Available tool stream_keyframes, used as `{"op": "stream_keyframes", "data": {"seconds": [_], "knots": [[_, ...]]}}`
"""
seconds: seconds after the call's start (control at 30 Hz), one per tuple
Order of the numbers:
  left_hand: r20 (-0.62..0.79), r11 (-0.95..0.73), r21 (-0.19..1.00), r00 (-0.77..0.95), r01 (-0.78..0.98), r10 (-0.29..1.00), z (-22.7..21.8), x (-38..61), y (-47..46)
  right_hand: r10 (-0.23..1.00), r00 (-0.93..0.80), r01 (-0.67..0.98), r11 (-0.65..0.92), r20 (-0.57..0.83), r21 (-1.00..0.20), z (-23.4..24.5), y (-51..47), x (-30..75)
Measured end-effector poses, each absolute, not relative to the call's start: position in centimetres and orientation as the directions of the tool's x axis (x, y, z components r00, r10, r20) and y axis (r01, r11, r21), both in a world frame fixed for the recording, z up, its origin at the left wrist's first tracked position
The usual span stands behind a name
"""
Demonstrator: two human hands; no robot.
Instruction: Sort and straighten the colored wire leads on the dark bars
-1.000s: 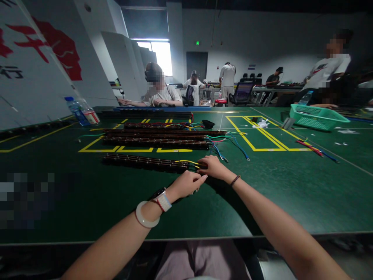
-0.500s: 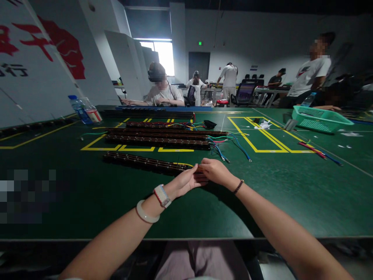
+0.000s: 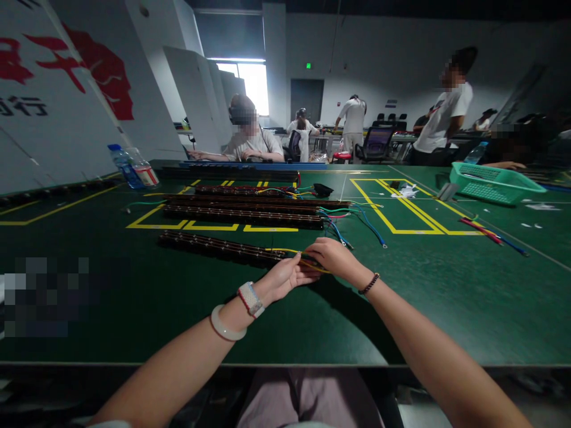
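Observation:
A long black strip with copper-coloured bars [image 3: 218, 245] lies slanted on the green table, its right end reaching my hands. My left hand [image 3: 283, 278] is at that end, thumb above and fingers beneath, closed around several wires [image 3: 316, 267], a yellow one among them. Just to the right, my right hand [image 3: 332, 257] pinches the same wires with bent fingers. Its fingertips are partly hidden, so the exact grip does not show. A yellow wire [image 3: 281, 249] also arches over the strip's end beside my left thumb.
Behind lie more black strips [image 3: 241, 215] with blue, green and pink leads. At the right are a green basket [image 3: 495, 184], loose red and blue cables [image 3: 491, 233] and white scraps [image 3: 405, 190]. Bottles [image 3: 122, 166] stand back left. A person [image 3: 256, 142] sits opposite.
My right hand has shifted slightly up and right, and more of the yellow and dark wires shows between my hands. The left hand stays nearly still. A standing person in back has moved left.

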State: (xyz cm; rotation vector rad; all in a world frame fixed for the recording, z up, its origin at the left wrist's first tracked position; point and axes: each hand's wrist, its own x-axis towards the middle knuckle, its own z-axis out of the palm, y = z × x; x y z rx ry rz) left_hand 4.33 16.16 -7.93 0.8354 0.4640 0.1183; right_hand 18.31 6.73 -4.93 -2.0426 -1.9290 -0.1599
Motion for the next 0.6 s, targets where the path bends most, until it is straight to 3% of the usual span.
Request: {"op": "stream_keyframes", "data": {"seconds": [0.2,0.43,0.6], "knots": [[-0.367,0.617,0.777,0.886,0.124,0.284,-8.0,4.4,16.2,0.895,0.084,0.994,-0.042,0.437,-0.104,-6.1,8.0,20.0],[-0.381,0.611,0.779,0.88,0.14,0.284,-7.7,4.3,16.4,0.929,0.008,0.999,0.009,0.369,-0.045,-8.8,9.3,21.2],[-0.328,0.526,0.842,0.889,0.122,0.32,-7.8,4.1,16.1,0.873,0.022,0.999,0.002,0.488,-0.05,-8.7,8.6,21.4]]}}
